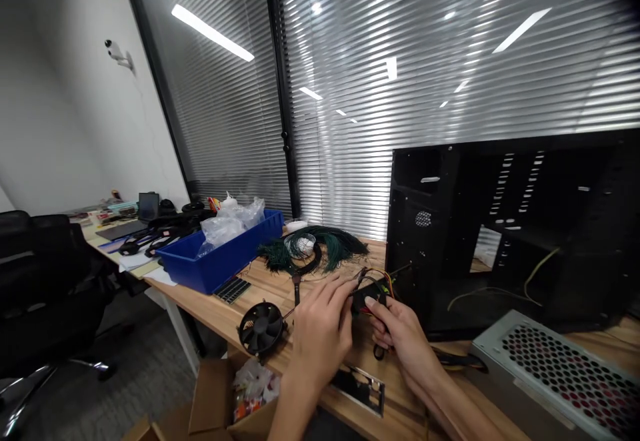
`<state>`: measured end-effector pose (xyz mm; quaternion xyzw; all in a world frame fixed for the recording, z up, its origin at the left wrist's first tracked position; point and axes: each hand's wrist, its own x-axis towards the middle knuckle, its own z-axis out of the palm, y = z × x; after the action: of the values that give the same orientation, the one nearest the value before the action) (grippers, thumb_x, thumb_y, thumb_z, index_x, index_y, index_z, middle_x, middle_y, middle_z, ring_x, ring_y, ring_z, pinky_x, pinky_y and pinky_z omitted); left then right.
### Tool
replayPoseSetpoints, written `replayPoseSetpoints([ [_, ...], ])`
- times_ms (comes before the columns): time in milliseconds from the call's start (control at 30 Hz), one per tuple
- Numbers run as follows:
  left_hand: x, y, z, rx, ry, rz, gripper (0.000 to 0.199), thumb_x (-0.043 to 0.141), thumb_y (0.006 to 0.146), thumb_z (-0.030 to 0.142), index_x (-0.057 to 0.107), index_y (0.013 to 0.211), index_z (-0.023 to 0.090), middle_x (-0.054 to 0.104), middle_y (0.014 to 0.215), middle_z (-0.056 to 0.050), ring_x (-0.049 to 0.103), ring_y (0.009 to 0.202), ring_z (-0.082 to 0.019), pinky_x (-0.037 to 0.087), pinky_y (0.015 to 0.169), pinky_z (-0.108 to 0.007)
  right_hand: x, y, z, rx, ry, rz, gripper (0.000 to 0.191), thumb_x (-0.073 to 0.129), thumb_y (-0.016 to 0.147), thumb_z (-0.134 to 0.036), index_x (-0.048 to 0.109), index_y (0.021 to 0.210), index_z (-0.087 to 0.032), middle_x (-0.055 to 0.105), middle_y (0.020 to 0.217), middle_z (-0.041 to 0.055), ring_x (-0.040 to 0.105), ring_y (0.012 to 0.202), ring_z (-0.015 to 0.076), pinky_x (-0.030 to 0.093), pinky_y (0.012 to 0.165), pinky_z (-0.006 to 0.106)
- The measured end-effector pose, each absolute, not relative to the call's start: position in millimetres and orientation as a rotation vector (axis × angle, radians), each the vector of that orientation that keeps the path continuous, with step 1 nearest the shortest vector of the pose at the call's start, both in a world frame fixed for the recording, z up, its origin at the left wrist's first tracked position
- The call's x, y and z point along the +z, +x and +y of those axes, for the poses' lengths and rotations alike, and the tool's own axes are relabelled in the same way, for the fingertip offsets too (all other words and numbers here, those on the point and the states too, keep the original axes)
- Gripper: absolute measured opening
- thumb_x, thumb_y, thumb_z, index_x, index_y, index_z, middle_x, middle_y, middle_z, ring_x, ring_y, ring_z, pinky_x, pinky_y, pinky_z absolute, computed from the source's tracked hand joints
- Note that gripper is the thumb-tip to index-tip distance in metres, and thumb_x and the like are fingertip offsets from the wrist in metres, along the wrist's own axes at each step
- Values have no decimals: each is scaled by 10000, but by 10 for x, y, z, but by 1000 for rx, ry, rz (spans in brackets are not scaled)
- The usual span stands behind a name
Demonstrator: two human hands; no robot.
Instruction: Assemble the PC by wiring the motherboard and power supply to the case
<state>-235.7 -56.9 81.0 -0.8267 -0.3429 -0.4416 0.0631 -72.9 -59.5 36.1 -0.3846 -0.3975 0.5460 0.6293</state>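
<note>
My left hand (323,324) is closed, its fingers bent over a dark bundle of power supply cables (367,294) above the wooden desk. From the other side, my right hand (400,331) pinches the same bundle between thumb and fingers. Yellow, red and black wires show above the fingertips; the exact connector is hidden. The cables appear to run right, under my right wrist, to a grey power supply (520,334) with a honeycomb grille. Left of my left hand lies a black cooling fan (263,329). A metal I/O shield (360,389) lies below my hands.
An open black computer case (425,261) stands behind my right hand. A blue bin (200,267) of clear plastic bags sits at the left, beside dark green strands (340,244). Below the desk edge stands a cardboard box (215,394). A black chair (45,281) is far left.
</note>
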Motion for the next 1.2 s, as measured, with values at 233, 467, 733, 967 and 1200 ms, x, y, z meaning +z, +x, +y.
replayPoseSetpoints([
  [233, 863, -2246, -675, -1248, -2560, -1103, 380, 509, 943, 79, 654, 1244, 259, 624, 1506, -33, 555, 1400, -251, 519, 1157, -499, 397, -770, -670, 1204, -884, -931, 677, 900, 629, -742, 532, 756, -188, 426, 536, -85, 293, 436, 39, 232, 426, 200],
  [467, 828, -2166, -720, -1233, -2460, -1173, 450, 510, 879, -5, 666, 1197, 273, 633, 1505, -15, 505, 1449, -282, 442, 1199, -598, 375, -823, -693, 1136, -885, -962, 673, 846, 668, -783, 512, 731, -202, 460, 551, -59, 352, 464, 67, 263, 423, 207],
  [733, 811, -2087, -739, -1248, -2428, -1206, 448, 505, 858, -14, 632, 1180, 270, 677, 1429, -58, 549, 1421, -294, 241, 1265, -715, 343, -845, -670, 1142, -893, -994, 662, 806, 689, -802, 534, 755, -202, 539, 563, -32, 408, 442, 81, 287, 416, 215],
  [967, 796, -2119, -715, -1336, -2454, -1322, 443, 505, 825, -60, 673, 1078, 262, 726, 1339, -26, 656, 1245, -260, 495, 1086, -519, 347, -873, -687, 1200, -901, -1010, 624, 779, 715, -775, 562, 802, -196, 561, 581, -30, 419, 441, 88, 279, 400, 210],
  [1200, 798, -2161, -729, -1413, -2500, -1351, 412, 488, 902, -17, 708, 1095, 272, 716, 1379, -9, 670, 1235, -238, 540, 1043, -446, 368, -848, -717, 1214, -911, -979, 644, 791, 708, -788, 559, 741, -188, 537, 555, -24, 426, 446, 84, 289, 419, 210],
])
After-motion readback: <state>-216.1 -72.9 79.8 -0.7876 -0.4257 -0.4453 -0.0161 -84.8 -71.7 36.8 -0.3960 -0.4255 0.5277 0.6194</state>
